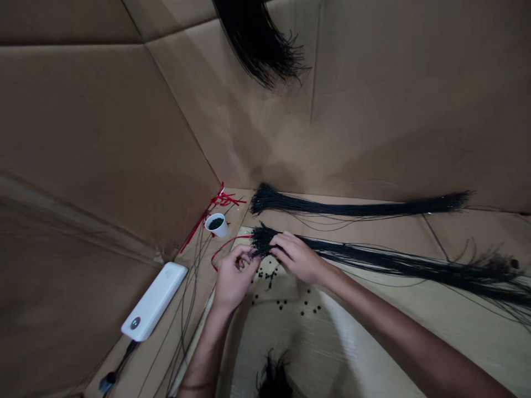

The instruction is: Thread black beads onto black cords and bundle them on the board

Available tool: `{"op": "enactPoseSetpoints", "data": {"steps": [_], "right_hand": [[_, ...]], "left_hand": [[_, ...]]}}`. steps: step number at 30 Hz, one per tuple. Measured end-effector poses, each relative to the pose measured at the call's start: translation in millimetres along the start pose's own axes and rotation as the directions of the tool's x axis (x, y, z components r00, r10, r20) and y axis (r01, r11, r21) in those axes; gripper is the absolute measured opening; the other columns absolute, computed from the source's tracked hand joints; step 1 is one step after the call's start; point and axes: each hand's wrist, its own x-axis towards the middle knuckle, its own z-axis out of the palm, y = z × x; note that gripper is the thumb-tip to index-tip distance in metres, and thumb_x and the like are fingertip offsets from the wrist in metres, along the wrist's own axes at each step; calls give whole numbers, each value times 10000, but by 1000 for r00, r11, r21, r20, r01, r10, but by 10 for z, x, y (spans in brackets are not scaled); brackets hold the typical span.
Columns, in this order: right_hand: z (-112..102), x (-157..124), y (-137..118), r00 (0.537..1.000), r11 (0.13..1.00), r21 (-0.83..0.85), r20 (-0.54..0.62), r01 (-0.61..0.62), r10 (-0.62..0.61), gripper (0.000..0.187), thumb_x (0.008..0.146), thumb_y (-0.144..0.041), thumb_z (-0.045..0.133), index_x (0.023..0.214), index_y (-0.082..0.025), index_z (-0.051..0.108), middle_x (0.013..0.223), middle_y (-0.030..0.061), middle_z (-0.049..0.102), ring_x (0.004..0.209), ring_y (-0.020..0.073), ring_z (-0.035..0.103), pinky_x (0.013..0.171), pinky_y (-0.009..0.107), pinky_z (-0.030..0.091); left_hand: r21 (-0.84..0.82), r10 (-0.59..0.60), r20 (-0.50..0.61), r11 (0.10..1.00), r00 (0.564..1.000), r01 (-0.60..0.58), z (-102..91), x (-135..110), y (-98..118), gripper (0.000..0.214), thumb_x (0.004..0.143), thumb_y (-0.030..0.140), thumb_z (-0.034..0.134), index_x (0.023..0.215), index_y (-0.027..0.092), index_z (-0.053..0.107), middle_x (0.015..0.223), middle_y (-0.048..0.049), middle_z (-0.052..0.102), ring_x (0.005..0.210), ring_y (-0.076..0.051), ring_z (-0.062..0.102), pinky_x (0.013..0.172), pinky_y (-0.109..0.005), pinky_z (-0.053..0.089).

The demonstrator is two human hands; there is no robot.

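A long bundle of thin black strands (357, 254) lies across the pale work surface, with its bushy end to the left. My left hand (233, 279) is at that end, thumb and fingers pinched together at the strand tips; what exactly lies between them is too small to make out. Just to the right, my right hand (298, 257) rests over the bundle, its fingers curled onto the strands near the tips. Small black bits (267, 273) like beads lie scattered below and between both hands. A thin red cord (215, 257) curves out beside my left hand.
A second black bundle (352, 208) lies behind, along the cardboard wall (415, 110). A white cup (217, 225) holds small dark pieces near red ties (226, 197). At left lies a white power bank (154, 302) with a cable. More black strands (261, 44) hang above.
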Motion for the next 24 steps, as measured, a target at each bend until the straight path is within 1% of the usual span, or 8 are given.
{"op": "enactPoseSetpoints", "data": {"steps": [2, 5, 8, 10, 14, 17, 21, 24], "right_hand": [[-7, 6, -1, 1000, 1000, -3, -5, 2, -2, 183, 1126, -274, 467, 990, -243, 586, 970, 44, 652, 977, 244, 553, 884, 378, 448], [-13, 12, -4, 1000, 1000, -8, -6, 7, -8, 174, 1120, -271, 482, 988, -238, 590, 974, 51, 653, 963, 245, 550, 889, 391, 446], [-9, 15, 0, 1000, 1000, -8, -8, 7, -7, 161, 1117, -260, 489, 997, -237, 594, 968, 52, 656, 964, 247, 555, 885, 389, 445], [-2, 16, 9, 1000, 1000, -8, -14, 1, -1, 149, 1114, -250, 494, 1008, -235, 597, 968, 52, 657, 970, 248, 562, 883, 383, 444], [12, 20, 32, 999, 1000, -10, -36, -19, 19, 142, 1109, -232, 500, 1021, -224, 611, 995, 67, 662, 987, 254, 566, 894, 387, 440], [11, 26, 41, 999, 1000, -8, -45, -28, 28, 144, 1103, -220, 507, 1018, -223, 623, 998, 68, 671, 990, 253, 574, 903, 387, 441], [-8, 38, 31, 998, 999, 2, -46, -38, 38, 117, 1085, -201, 546, 1013, -220, 637, 974, 57, 687, 971, 245, 592, 905, 376, 440], [-25, 44, 18, 997, 998, 14, -60, -53, 54, 109, 1076, -188, 563, 1009, -216, 645, 928, 47, 678, 927, 236, 588, 856, 353, 434]], "left_hand": [[109, 39, 6, 993, 999, -39, 1, -7, -3, 103, 876, 298, 717, 912, 203, 729, 735, 10, 675, 659, -149, 600, 607, -249, 434], [274, 135, 39, 952, 990, -141, 10, -18, 16, 11, 894, 215, 704, 886, 209, 699, 828, -14, 710, 738, -177, 636, 690, -282, 477], [427, 237, 58, 872, 970, -239, 18, -22, 8, 90, 880, 142, 714, 918, 219, 686, 914, -41, 725, 859, -227, 667, 770, -326, 493], [473, 272, 66, 839, 960, -270, 20, -21, -16, 95, 894, 141, 713, 930, 223, 681, 931, -49, 726, 892, -246, 670, 790, -344, 492], [490, 278, 95, 823, 956, -288, 15, -17, -31, 89, 935, 172, 684, 870, 225, 655, 901, -46, 715, 876, -247, 663, 767, -345, 475], [484, 279, 84, 828, 957, -284, 7, -19, 11, 100, 914, 155, 691, 862, 222, 638, 881, -39, 712, 871, -244, 652, 768, -345, 467], [426, 255, 48, 869, 966, -251, 7, -38, 83, 122, 873, 143, 699, 834, 226, 619, 789, -7, 657, 771, -209, 612, 715, -320, 452], [381, 243, 88, 888, 966, -258, 12, -56, 114, 114, 861, 124, 676, 846, 225, 624, 785, -1, 644, 744, -195, 594, 686, -306, 444]]}}
